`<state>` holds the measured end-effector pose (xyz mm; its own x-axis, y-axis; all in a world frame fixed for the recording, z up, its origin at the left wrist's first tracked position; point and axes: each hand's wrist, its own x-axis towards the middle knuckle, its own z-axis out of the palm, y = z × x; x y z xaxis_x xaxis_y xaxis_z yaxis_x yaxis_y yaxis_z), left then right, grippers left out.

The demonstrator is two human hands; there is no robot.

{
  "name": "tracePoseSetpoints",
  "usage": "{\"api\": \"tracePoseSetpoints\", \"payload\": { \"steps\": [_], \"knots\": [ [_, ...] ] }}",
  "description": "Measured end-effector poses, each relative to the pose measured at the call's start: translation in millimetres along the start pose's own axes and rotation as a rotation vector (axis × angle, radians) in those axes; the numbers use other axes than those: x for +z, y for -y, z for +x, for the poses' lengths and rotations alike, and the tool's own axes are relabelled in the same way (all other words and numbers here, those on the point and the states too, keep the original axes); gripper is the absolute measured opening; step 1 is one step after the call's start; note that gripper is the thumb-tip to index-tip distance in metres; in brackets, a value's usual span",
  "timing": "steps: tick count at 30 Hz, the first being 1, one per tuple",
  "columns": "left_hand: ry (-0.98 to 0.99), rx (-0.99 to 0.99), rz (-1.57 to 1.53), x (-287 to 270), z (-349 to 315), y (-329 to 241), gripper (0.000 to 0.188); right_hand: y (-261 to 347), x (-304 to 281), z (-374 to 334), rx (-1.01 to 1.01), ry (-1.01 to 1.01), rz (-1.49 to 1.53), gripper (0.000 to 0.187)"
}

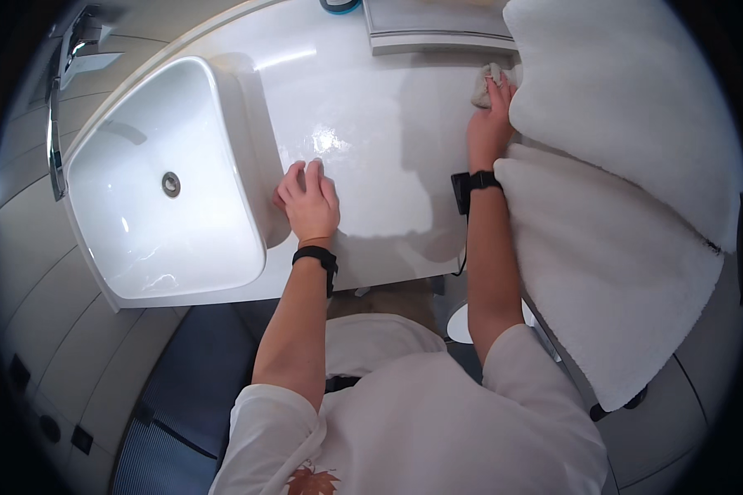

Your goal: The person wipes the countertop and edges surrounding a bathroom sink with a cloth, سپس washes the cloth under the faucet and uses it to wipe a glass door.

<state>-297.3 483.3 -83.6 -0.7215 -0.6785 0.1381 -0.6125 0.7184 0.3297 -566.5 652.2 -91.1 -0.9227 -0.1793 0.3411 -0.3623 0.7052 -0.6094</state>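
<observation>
My right hand (492, 115) reaches to the far right corner of the white countertop (355, 107), its fingers closed on a crumpled beige-grey cloth (481, 87). The cloth lies against the counter surface, close to a hanging white towel. Over the middle of the counter, just right of the sink, is my left hand (309, 202). Its fingers are slightly bent and apart, and nothing is in them. Whether its fingertips touch the counter is hard to see.
A white basin (165, 239) with a metal drain takes up the left side, a chrome faucet (55, 124) beyond it. White towels (619, 91) hang along the right. A box-like ledge (437, 41) and a dark round-based item (339, 5) stand at the back.
</observation>
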Motion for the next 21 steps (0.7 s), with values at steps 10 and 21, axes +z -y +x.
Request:
{"api": "tracePoseSetpoints", "payload": {
  "steps": [10, 21],
  "knots": [
    [0.029, -0.016, 0.009, -2.6, 0.0, 5.0, 0.029, 164.7, 82.4, -80.3, -0.378, 0.425, 0.378, 0.042],
    [-0.004, -0.011, 0.016, -2.7, -0.3, 5.4, 0.029, 137.5, 81.4, -41.4, -0.46, 0.397, 0.13, 0.042]
  ]
}}
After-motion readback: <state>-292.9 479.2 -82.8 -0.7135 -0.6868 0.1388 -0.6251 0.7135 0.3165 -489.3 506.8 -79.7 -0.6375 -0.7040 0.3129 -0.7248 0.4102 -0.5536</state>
